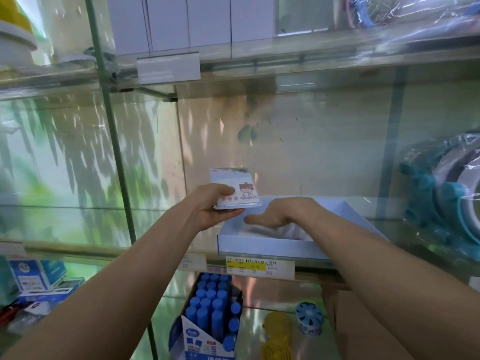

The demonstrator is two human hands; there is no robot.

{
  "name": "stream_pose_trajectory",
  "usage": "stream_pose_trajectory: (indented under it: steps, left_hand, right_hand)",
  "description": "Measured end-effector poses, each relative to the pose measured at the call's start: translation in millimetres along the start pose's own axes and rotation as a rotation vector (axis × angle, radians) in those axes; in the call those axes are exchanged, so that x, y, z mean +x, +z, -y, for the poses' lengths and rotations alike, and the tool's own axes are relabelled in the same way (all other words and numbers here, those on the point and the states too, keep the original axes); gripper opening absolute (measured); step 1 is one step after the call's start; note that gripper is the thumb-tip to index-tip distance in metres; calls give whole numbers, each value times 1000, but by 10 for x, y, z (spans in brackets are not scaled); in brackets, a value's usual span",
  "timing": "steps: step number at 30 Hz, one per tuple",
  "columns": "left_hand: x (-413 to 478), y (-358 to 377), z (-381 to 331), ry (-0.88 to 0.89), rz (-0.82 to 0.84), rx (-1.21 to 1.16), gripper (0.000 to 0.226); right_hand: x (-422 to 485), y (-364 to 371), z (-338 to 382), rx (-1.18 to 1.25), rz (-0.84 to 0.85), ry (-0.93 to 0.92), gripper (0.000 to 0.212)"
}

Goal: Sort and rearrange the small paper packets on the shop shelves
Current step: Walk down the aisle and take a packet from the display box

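Packets (237, 194), small stack with cartoon print, pinched in your left hand (215, 209), thumb on top, fingers beneath, held just above left corner of white box (270, 246) on glass shelf (166, 252). Your right hand (281, 213) reaches into box, palm down, fingers spread, gripping nothing visible; box contents too blurred to tell. Risk: stack held by one edge only, so top packets could fan out and slide off. Risk: right forearm pressing box rim could push box along slick glass.
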State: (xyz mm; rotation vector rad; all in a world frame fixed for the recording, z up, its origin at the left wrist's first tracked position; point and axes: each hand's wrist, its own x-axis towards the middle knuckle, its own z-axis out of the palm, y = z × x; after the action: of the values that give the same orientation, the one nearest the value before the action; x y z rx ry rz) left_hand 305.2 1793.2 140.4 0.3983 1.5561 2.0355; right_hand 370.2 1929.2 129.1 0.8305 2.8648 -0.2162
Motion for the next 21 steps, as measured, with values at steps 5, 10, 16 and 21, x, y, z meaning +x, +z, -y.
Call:
stream_pose_trajectory:
  steps: [5,10,16,21]
  left_hand:
    - [11,-52,-11,-2,1,12,22]
    - [24,-58,-53,-2,-3,-3,25]
    - [54,42,-1,-30,-4,10,29]
    - [111,99,37,-58,10,4,23]
  right_hand:
    - [215,102,203,-147,-68,116,60]
    - [89,-109,36,-123,79,64,40]
    - [55,-90,-277,-35,52,70,80]
    - [-32,-19,-445,121,17,89,91]
